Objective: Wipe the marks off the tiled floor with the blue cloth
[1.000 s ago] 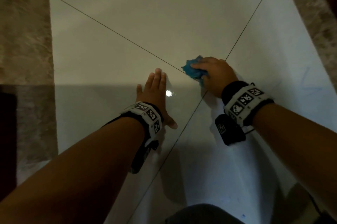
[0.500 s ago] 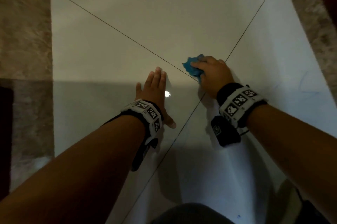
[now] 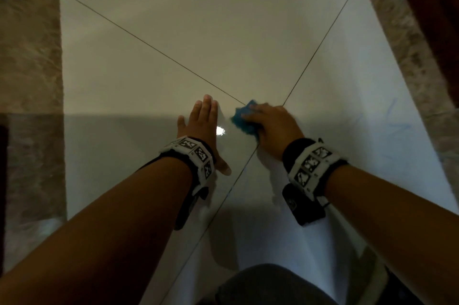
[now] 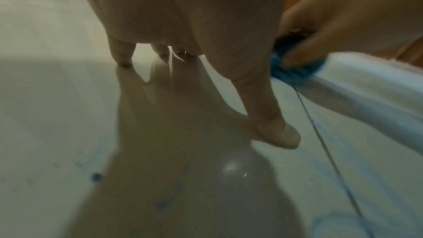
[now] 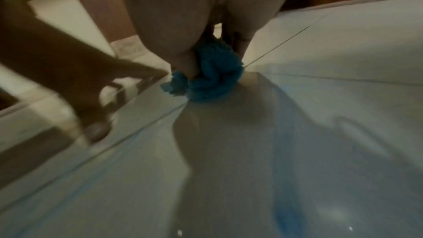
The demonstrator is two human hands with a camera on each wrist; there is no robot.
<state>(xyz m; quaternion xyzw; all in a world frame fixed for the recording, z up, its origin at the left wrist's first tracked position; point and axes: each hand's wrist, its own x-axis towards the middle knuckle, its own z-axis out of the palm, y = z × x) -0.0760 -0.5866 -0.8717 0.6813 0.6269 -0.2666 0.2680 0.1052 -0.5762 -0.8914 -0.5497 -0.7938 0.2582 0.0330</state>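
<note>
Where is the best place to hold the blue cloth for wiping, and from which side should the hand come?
Grip the blue cloth at its bunched top, coming from above, as the right hand does: it is crumpled into a wad on the tiled floor, so fingers curl over it and press down.

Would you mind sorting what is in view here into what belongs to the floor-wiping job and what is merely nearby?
Job:
blue cloth, gripped by the right hand
tiled floor
faint blue marks right of the cloth
left hand, flat on the tile

Nearby:
marbled border strip
dark wooden edge
</note>
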